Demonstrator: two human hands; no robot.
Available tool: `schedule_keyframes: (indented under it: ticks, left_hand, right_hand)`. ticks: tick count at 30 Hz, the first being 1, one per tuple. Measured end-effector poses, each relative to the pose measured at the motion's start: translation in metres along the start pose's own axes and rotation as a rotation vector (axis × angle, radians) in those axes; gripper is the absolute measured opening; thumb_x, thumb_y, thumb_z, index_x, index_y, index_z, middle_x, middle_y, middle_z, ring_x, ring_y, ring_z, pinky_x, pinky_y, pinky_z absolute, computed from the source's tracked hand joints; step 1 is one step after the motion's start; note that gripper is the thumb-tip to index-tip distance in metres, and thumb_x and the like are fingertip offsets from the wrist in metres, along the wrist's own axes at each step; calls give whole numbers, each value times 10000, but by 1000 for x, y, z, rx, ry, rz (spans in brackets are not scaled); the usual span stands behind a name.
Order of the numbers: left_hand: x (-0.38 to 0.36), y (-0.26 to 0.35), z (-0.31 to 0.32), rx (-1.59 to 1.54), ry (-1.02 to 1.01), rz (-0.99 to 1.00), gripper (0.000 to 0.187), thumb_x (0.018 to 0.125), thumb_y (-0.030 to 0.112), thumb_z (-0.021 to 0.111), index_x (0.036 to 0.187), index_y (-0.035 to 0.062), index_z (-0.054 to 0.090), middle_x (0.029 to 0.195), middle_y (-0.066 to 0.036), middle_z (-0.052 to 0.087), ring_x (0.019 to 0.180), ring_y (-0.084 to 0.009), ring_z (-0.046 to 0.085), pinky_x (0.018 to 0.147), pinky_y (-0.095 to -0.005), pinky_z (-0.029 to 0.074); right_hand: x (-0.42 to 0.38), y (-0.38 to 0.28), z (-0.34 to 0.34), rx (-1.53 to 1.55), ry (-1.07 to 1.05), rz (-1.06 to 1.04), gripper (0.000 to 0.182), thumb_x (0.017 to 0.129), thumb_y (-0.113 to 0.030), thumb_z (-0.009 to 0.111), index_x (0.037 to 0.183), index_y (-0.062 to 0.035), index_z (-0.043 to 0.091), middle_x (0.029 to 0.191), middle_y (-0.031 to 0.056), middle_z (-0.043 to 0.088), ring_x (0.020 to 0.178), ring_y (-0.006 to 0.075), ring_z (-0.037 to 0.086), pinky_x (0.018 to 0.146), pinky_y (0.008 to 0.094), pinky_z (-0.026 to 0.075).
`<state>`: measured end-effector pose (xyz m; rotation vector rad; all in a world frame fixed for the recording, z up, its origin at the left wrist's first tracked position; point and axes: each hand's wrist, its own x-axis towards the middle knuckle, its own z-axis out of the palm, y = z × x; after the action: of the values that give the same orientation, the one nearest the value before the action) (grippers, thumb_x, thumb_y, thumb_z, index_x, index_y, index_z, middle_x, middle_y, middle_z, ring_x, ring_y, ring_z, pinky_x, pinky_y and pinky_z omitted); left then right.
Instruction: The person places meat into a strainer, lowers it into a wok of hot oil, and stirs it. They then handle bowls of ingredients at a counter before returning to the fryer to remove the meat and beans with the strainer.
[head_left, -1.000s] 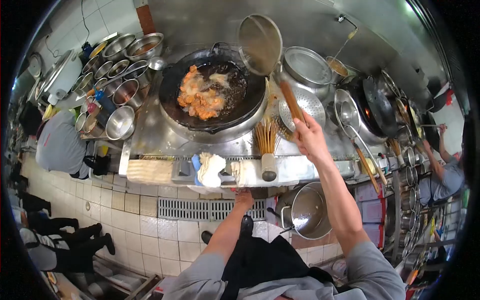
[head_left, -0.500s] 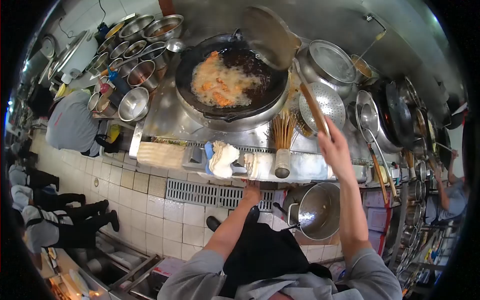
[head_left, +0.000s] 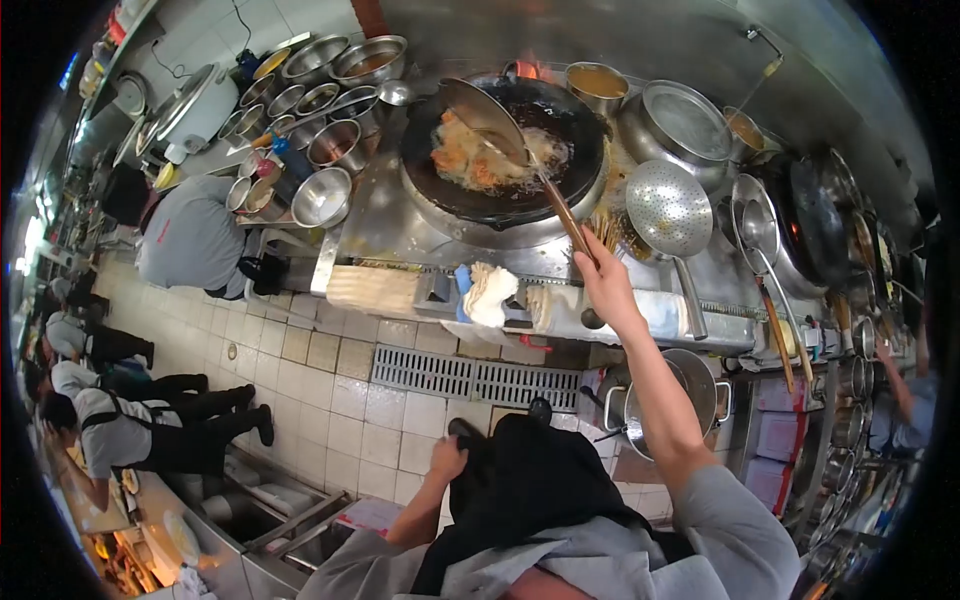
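Strainer (head_left: 484,118), round, dark-meshed, on a wooden handle (head_left: 563,212): upper centre of the frame, tilted above the wok, its lower rim at the frying food; contact with the oil cannot be told.
Right hand (head_left: 610,287): right of centre; fingers wrapped around the wooden handle near its lower end, forearm reaching up from the lower right.
Left hand (head_left: 449,459): lower centre, beside the black apron (head_left: 545,475); fingers curled inward, whether pinching anything cannot be told.
Wok (head_left: 455,205), large, black: upper centre, set into the steel desk (head_left: 365,238); holds bubbling oil and orange-brown food pieces (head_left: 452,150). Flame (head_left: 529,69) at its far rim.
Bowl (head_left: 597,82) of yellowish liquid: just beyond the wok, upper centre-right.
Bamboo brush (head_left: 608,228): right of centre, partly behind the right hand.
Perforated skimmer (head_left: 670,208), metal: to the brush's right, handle pointing down the frame.
Lidded pot (head_left: 686,120): upper right, beside the skimmer.
Steel bowls (head_left: 322,197), clustered: upper left.
White cloth (head_left: 490,295): centre, on the desk's near edge.
Stockpot (head_left: 693,385): lower right, partly behind the right forearm.
Co-worker (head_left: 190,240), grey shirt: left.
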<state>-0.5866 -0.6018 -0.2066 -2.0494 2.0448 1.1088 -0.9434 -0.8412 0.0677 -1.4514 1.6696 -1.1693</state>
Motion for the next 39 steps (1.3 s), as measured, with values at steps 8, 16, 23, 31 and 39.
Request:
schedule_keyframes:
  ticks: [8,16,23,31,39]
  left_hand:
    - [-79,-115,17,-67,-78,-263,526,746,317,628,1127,-35,541,1061,-277,575,1021,-393,549,885,-429,443]
    - [-105,-166,48,-231,-113,-352,425,762,278,642,1064,-16,590,974,-236,628,952,-350,601,821,-387,478]
    - [-125,-179,46,-253,-1,-358,432,752,296,656,1042,-19,599,867,-255,637,860,-356,628,754,-387,494]
    - [-116,-205,58,-354,6,-402,448,749,328,657,1025,-22,614,906,-255,634,902,-353,618,788,-389,486]
    - [-100,-191,69,-485,-62,-492,448,745,349,656,1017,-6,629,889,-239,645,878,-331,634,760,-371,497]
  right_hand:
    - [-9,3,15,-160,91,-66,411,892,-162,504,1290,-71,461,926,255,618,864,387,612,762,386,463]
    - [-14,-13,46,-129,159,-84,405,875,-203,527,1254,-62,498,1025,235,608,938,377,591,804,374,452]
    - [19,-28,43,-252,252,-41,413,865,-224,519,1258,-101,501,952,241,623,894,407,590,781,433,461]
    - [55,-25,37,-751,91,-113,473,840,-216,534,1305,-216,450,825,236,626,790,411,602,700,489,466]
    - [-51,-25,-5,-748,57,-45,503,826,-201,570,1313,-213,446,789,238,612,756,414,588,673,479,454]
